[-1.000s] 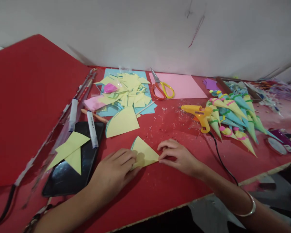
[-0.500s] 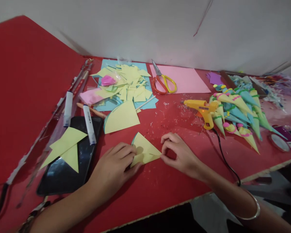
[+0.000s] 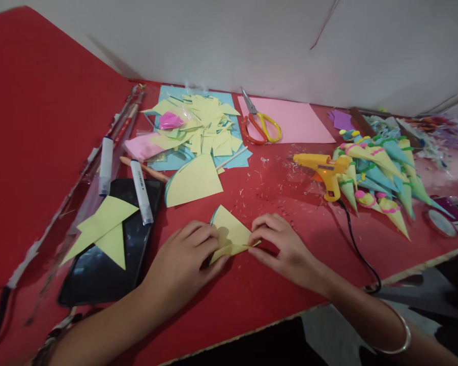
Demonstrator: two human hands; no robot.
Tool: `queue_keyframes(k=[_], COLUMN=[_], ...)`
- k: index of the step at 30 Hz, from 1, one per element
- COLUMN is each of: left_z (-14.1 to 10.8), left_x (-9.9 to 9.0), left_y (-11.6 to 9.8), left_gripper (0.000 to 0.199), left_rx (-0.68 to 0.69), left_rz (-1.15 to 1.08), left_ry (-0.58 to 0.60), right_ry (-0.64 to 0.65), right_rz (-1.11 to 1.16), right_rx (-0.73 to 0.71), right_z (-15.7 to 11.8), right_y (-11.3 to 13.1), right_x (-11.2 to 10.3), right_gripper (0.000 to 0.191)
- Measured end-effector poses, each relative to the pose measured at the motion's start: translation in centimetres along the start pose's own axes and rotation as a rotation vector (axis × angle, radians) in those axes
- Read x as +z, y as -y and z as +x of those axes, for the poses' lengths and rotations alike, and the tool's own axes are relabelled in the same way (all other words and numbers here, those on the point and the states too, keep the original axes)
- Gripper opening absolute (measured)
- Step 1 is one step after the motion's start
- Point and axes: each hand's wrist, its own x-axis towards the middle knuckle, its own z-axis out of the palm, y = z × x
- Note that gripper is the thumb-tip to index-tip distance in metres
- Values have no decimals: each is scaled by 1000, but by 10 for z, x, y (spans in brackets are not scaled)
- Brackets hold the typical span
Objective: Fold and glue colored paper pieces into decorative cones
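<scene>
While the pale-yellow, fan-shaped paper piece (image 3: 232,227) is resting on the red surface (image 3: 236,305), I am pinching its left side with the left hand (image 3: 185,259) and its narrow tip with the right hand (image 3: 286,251); uneven finger pressure is risking a crooked crease there.

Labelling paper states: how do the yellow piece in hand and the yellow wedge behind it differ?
The held piece has its near edge curled; the wedge lies flat. The held piece is pinched by left hand and right hand; the wedge is untouched. The held piece looks smaller than the wedge. Both are yellow.
</scene>
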Motion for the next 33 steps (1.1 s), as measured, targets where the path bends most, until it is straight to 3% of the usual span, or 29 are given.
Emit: queue_keyframes(k=[10, 33], left_z=[-3, -4], left_x=[-1, -1], left_y=[0, 3], left_gripper=[25, 30], left_rx=[-66, -142], left_rz=[130, 124], left_ry=[5, 55], right_ry=[-122, -157], right_rz=[-87, -172], right_rx=[72, 96], right_z=[2, 5], right_y=[4, 8], right_x=[14, 17], right_gripper=[15, 18])
